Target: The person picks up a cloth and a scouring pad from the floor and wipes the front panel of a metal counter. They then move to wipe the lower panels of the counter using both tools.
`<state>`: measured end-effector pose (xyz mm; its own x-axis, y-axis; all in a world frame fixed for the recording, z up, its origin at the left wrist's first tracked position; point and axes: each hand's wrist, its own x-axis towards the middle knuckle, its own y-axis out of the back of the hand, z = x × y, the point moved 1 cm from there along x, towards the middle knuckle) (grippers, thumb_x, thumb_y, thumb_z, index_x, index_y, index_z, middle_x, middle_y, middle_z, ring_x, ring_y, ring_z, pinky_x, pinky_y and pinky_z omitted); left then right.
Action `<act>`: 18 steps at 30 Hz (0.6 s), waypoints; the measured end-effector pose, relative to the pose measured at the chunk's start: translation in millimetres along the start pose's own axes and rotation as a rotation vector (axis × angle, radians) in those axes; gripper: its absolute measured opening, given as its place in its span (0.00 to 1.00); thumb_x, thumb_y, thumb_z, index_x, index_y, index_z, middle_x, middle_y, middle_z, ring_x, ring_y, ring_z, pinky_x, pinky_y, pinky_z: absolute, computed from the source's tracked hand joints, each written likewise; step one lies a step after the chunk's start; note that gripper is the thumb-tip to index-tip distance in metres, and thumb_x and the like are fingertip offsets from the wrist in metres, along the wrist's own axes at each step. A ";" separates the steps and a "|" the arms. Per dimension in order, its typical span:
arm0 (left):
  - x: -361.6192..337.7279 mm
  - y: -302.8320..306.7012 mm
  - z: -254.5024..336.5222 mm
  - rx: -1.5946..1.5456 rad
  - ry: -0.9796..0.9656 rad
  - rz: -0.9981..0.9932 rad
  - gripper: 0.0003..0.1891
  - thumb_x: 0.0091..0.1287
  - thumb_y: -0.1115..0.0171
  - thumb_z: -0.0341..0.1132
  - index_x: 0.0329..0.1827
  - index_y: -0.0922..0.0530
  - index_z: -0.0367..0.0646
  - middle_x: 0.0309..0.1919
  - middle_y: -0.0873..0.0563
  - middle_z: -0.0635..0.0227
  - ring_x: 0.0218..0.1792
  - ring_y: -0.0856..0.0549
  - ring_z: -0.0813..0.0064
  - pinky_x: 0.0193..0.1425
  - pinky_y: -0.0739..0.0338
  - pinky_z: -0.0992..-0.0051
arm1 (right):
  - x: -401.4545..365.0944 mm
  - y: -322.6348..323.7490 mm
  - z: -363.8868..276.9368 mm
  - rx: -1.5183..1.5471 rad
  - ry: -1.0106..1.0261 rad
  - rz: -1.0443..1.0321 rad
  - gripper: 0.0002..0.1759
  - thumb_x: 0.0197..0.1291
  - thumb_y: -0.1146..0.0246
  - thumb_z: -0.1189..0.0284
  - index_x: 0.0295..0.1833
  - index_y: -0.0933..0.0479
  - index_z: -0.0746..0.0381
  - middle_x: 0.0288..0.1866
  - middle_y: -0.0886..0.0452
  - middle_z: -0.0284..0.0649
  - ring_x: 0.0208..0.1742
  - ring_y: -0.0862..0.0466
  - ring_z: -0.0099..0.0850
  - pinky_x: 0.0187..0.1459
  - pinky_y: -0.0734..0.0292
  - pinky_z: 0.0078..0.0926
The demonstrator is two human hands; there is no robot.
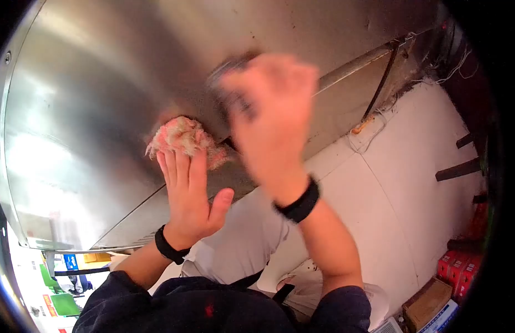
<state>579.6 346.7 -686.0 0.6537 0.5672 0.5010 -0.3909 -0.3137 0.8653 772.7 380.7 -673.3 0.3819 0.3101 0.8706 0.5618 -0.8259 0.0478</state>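
Observation:
A fluffy pink and cream cloth point(182, 137) lies against the brushed metal panel point(91, 111). My left hand point(189, 194) presses on its lower edge, fingers extended and thumb spread to the side. To the right and higher up, my right hand point(277, 105) is blurred by motion. Its fingers are curled round a dark grey, wiry-looking scrubber point(232, 83), which is against the metal surface and also blurred. Black bands circle both wrists.
A metal rail point(351, 69) and dark cable run along the panel's right side. Pale floor point(401, 166) lies below. Red boxes point(460, 272) and a cardboard box point(427, 304) stand lower right; green chairs point(64, 304) show lower left.

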 end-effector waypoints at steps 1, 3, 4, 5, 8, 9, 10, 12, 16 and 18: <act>-2.7 -1.0 -0.6 0.003 -0.012 -0.002 0.41 0.72 0.40 0.53 0.76 0.37 0.25 0.74 0.35 0.32 0.76 0.41 0.27 0.80 0.60 0.31 | 19.2 14.5 14.0 -0.075 -0.009 0.046 0.15 0.46 0.25 0.81 0.40 0.15 0.55 0.44 0.18 0.41 0.53 0.23 0.43 0.56 0.27 0.42; 0.0 -2.7 1.4 0.028 -0.006 -0.006 0.40 0.71 0.38 0.53 0.74 0.35 0.25 0.68 0.32 0.33 0.71 0.36 0.28 0.79 0.57 0.30 | 23.6 16.2 35.2 -0.067 -0.157 0.163 0.13 0.49 0.25 0.79 0.40 0.15 0.56 0.45 0.18 0.41 0.53 0.23 0.44 0.56 0.27 0.41; 0.5 -2.6 2.9 0.039 0.019 -0.027 0.40 0.70 0.37 0.52 0.73 0.34 0.25 0.67 0.31 0.33 0.70 0.35 0.28 0.78 0.56 0.30 | 12.9 12.3 29.2 -0.066 -0.158 0.167 0.13 0.49 0.25 0.79 0.40 0.15 0.56 0.45 0.18 0.41 0.53 0.23 0.44 0.56 0.27 0.41; 1.7 -2.6 3.5 0.049 0.041 -0.046 0.40 0.70 0.37 0.52 0.72 0.33 0.25 0.65 0.30 0.34 0.68 0.34 0.28 0.78 0.54 0.30 | -4.3 5.8 17.4 -0.037 -0.121 0.107 0.12 0.50 0.25 0.78 0.40 0.15 0.57 0.45 0.18 0.41 0.52 0.23 0.44 0.55 0.27 0.41; 4.3 -1.4 4.7 0.104 0.008 -0.054 0.39 0.68 0.36 0.51 0.71 0.32 0.25 0.65 0.31 0.33 0.67 0.34 0.27 0.77 0.52 0.31 | -0.7 9.0 13.2 0.013 -0.050 0.043 0.12 0.49 0.25 0.78 0.41 0.16 0.56 0.45 0.19 0.40 0.51 0.24 0.45 0.53 0.26 0.42; 7.7 -1.5 4.1 0.111 -0.001 -0.046 0.39 0.68 0.36 0.51 0.71 0.32 0.25 0.65 0.31 0.33 0.67 0.34 0.27 0.77 0.52 0.31 | 7.7 11.0 14.4 0.043 -0.023 0.034 0.14 0.48 0.26 0.79 0.41 0.16 0.55 0.46 0.19 0.39 0.50 0.25 0.46 0.51 0.26 0.43; 8.9 -2.2 4.6 0.123 0.006 -0.055 0.39 0.68 0.36 0.51 0.71 0.32 0.25 0.65 0.31 0.33 0.67 0.34 0.28 0.77 0.52 0.31 | 24.9 17.3 23.9 -0.024 -0.070 0.047 0.12 0.49 0.26 0.78 0.41 0.16 0.55 0.45 0.20 0.40 0.50 0.25 0.46 0.51 0.26 0.43; 6.1 -1.5 4.9 0.138 0.013 -0.085 0.39 0.68 0.35 0.51 0.71 0.32 0.25 0.65 0.31 0.33 0.67 0.34 0.28 0.77 0.52 0.31 | 36.6 20.5 37.7 -0.033 -0.118 0.073 0.12 0.50 0.27 0.78 0.41 0.16 0.56 0.45 0.20 0.40 0.51 0.25 0.46 0.51 0.26 0.43; 12.5 -2.5 10.0 0.123 0.026 -0.094 0.41 0.70 0.38 0.49 0.76 0.38 0.25 0.72 0.37 0.31 0.74 0.41 0.27 0.80 0.59 0.34 | 7.7 8.1 -0.3 0.058 -0.089 -0.045 0.11 0.51 0.28 0.79 0.39 0.15 0.53 0.46 0.18 0.40 0.52 0.23 0.48 0.52 0.23 0.42; 15.1 -1.2 11.4 0.110 0.058 -0.153 0.42 0.73 0.42 0.48 0.80 0.44 0.24 0.79 0.43 0.29 0.80 0.49 0.26 0.83 0.67 0.37 | 15.1 9.3 -2.0 0.119 -0.092 -0.076 0.10 0.52 0.28 0.78 0.39 0.15 0.53 0.46 0.18 0.40 0.52 0.23 0.48 0.53 0.23 0.42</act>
<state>597.3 347.0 -679.3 0.6604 0.6564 0.3648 -0.2147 -0.3005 0.9293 782.2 376.8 -658.8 0.3975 0.4160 0.8179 0.6722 -0.7387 0.0490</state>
